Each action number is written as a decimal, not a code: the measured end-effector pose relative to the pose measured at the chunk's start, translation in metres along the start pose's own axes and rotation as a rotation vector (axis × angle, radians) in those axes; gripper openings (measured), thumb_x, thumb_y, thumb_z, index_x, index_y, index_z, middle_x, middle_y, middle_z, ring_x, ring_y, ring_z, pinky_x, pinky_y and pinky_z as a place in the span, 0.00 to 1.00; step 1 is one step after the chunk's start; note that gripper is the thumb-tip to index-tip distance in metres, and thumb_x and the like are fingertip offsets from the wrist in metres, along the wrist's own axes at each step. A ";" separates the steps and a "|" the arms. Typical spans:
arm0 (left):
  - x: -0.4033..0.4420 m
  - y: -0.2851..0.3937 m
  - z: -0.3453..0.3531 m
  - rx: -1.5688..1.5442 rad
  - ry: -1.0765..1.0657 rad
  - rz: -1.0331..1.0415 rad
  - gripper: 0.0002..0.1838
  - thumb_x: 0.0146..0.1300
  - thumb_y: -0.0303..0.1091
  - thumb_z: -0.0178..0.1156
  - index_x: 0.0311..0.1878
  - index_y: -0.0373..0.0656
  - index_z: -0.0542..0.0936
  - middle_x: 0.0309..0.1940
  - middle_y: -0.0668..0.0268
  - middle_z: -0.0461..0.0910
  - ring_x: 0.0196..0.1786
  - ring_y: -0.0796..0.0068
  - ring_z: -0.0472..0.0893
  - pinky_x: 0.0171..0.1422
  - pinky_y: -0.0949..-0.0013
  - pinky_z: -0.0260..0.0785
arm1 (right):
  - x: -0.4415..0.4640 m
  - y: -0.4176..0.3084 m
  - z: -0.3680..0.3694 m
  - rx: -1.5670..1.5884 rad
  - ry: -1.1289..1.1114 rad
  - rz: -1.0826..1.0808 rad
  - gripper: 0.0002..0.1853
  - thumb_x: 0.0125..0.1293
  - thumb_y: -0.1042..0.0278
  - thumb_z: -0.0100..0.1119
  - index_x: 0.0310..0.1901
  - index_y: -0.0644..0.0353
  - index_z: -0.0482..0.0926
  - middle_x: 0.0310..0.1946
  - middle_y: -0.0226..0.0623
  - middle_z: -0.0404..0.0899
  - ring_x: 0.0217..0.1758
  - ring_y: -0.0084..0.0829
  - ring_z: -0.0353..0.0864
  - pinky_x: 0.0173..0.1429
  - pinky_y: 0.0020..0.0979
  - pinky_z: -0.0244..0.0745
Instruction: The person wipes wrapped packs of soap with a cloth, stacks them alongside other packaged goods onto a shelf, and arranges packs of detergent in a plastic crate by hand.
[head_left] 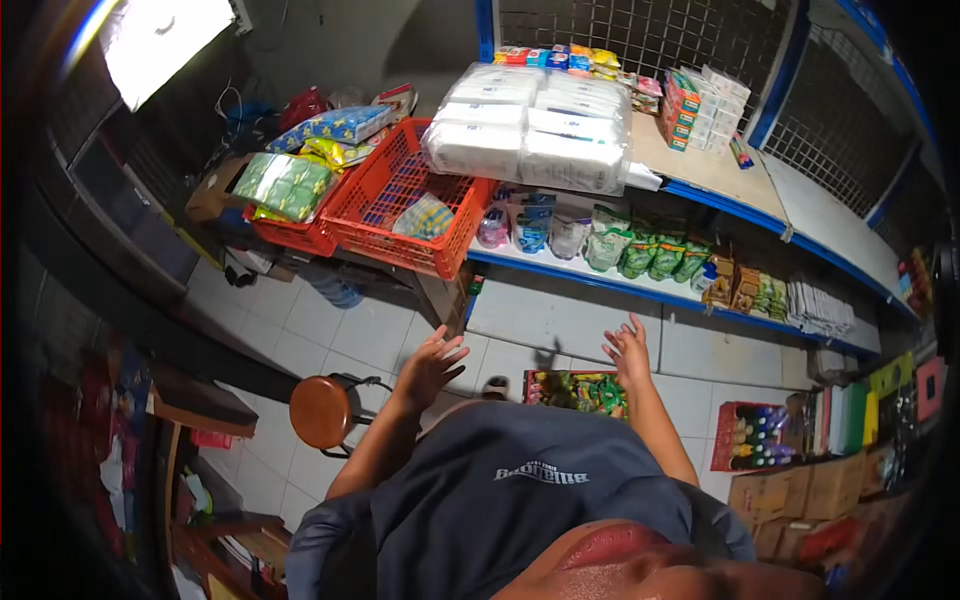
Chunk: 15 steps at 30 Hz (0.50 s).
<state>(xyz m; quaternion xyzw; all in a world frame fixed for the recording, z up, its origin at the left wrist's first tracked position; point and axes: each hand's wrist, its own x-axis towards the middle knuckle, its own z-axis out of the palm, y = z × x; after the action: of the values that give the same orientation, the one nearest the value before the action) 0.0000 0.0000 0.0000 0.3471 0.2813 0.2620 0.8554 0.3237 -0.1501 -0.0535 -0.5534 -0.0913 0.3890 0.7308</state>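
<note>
My left hand (432,366) is raised in front of my body with its fingers spread and nothing in it. Nearest to it is the red plastic crate (440,262), which holds a checked cloth-like bundle (424,217). My right hand (628,350) is also lifted, fingers apart, holding nothing. Beyond it runs the lower shelf (560,262) with green pouches (640,256) and other bagged goods. On the upper shelf (690,172) lies a big clear-wrapped bundle of white packs (530,130). Neither hand touches anything.
A second red crate (300,236) with a green wrapped pack (285,185) stands at the left. Small boxes (705,110) are stacked on the upper shelf. A round wooden stool (322,412) is on the tiled floor, with a crate of packets (590,391) and a crate of bottles (765,437).
</note>
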 end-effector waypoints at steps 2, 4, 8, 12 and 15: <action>-0.004 0.015 -0.003 0.029 -0.002 0.011 0.40 0.57 0.43 0.53 0.68 0.47 0.44 0.63 0.57 0.57 0.61 0.61 0.64 0.62 0.58 0.56 | -0.003 0.006 0.024 0.004 -0.044 0.036 0.30 0.58 0.72 0.45 0.64 0.50 0.53 0.63 0.41 0.49 0.52 0.35 0.70 0.52 0.39 0.66; -0.014 0.005 0.004 0.006 -0.020 0.009 0.39 0.57 0.43 0.52 0.68 0.46 0.45 0.63 0.57 0.57 0.61 0.61 0.64 0.62 0.59 0.56 | -0.024 -0.001 0.025 -0.076 -0.098 0.035 0.29 0.59 0.73 0.45 0.63 0.51 0.54 0.62 0.41 0.51 0.51 0.34 0.71 0.52 0.37 0.67; 0.007 0.030 -0.022 0.022 -0.032 0.055 0.36 0.58 0.43 0.51 0.67 0.45 0.49 0.62 0.56 0.58 0.62 0.60 0.63 0.62 0.60 0.56 | -0.040 -0.004 0.081 -0.150 -0.287 0.018 0.25 0.59 0.74 0.44 0.60 0.56 0.60 0.59 0.42 0.57 0.50 0.32 0.72 0.50 0.32 0.67; 0.030 0.059 -0.052 -0.051 -0.089 0.050 0.31 0.60 0.40 0.48 0.66 0.44 0.52 0.61 0.56 0.61 0.59 0.63 0.67 0.60 0.61 0.60 | -0.040 -0.007 0.131 -0.228 -0.358 0.022 0.20 0.59 0.76 0.43 0.56 0.58 0.65 0.54 0.40 0.66 0.48 0.29 0.72 0.49 0.30 0.68; 0.049 0.100 -0.089 -0.059 -0.095 0.083 0.27 0.62 0.36 0.47 0.64 0.44 0.56 0.58 0.59 0.65 0.56 0.67 0.70 0.56 0.65 0.63 | -0.018 0.008 0.186 -0.194 -0.357 0.026 0.19 0.60 0.76 0.43 0.55 0.59 0.66 0.51 0.38 0.69 0.48 0.28 0.72 0.49 0.29 0.67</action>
<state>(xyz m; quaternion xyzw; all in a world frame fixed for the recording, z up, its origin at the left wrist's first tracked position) -0.0502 0.1332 0.0056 0.3451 0.2180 0.2885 0.8661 0.2026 -0.0243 0.0135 -0.5445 -0.2492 0.4798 0.6413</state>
